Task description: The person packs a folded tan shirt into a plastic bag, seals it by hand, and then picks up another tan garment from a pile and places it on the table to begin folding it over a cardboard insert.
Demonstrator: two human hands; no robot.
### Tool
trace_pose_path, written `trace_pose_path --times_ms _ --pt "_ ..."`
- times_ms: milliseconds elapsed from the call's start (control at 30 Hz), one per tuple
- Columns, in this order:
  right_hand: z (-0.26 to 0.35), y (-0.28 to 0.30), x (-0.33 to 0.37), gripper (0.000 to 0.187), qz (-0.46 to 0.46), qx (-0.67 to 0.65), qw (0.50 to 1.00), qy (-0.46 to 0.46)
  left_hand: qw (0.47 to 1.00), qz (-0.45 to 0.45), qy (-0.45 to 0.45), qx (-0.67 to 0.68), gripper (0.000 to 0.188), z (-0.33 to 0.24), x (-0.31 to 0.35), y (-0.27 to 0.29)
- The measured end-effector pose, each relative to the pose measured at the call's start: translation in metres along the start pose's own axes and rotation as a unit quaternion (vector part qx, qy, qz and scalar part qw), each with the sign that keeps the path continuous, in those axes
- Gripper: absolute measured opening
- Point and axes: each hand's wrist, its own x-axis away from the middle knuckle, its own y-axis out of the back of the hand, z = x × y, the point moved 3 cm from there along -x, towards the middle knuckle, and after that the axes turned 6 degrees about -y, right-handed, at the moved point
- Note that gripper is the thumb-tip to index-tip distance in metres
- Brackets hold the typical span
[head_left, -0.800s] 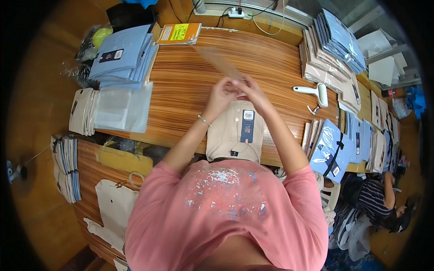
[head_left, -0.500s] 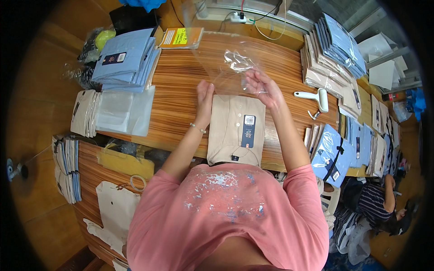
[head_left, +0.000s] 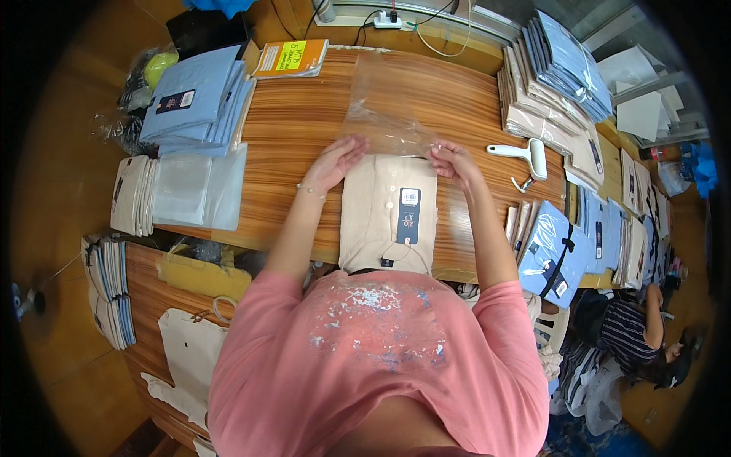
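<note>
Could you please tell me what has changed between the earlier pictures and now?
The clear bag, raised in the previous picture, has come down low beyond the shirt. The left hand and right hand, together at first, are now apart, near its left and right near corners; the right pinches it, the left's grip is unclear. The shirt and lint roller stayed put.

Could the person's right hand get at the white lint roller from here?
Probably yes: the white lint roller lies to the right of the right hand, with nothing standing between them, though that hand seems to be pinching the clear plastic bag.
</note>
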Motion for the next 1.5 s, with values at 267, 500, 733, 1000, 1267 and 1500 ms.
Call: trace_pose_path --times_ms 267,500,733,1000,1267,1500 --pt "-0.026 0.017 -0.058 0.017 -0.108 0.117 0.979 0.131 0.812 -0.044 -0.183 -0.552 0.021 -0.001 -0.036 0.018" --pt "-0.023 0.028 -0.050 0.020 -0.012 0.159 0.985 -0.065 0.871 0.040 -0.079 -0.484 0.026 0.004 -0.034 0.049" --pt "-0.020 0.045 -0.032 0.020 0.035 0.170 0.978 -0.117 0.880 0.113 0.091 -0.452 0.045 -0.005 -0.024 0.027" --pt "-0.059 0.029 0.019 0.021 0.112 0.174 0.967 -0.150 0.840 0.179 0.201 -0.471 0.038 0.013 0.019 0.048" --pt "-0.134 0.038 0.065 0.027 0.070 0.167 0.972 -0.151 0.829 0.175 0.272 -0.457 0.034 0.047 0.097 0.056" --pt "-0.141 0.009 0.132 0.022 0.053 0.184 0.970 -0.147 0.871 0.162 0.226 -0.405 0.031 0.074 0.156 0.088"
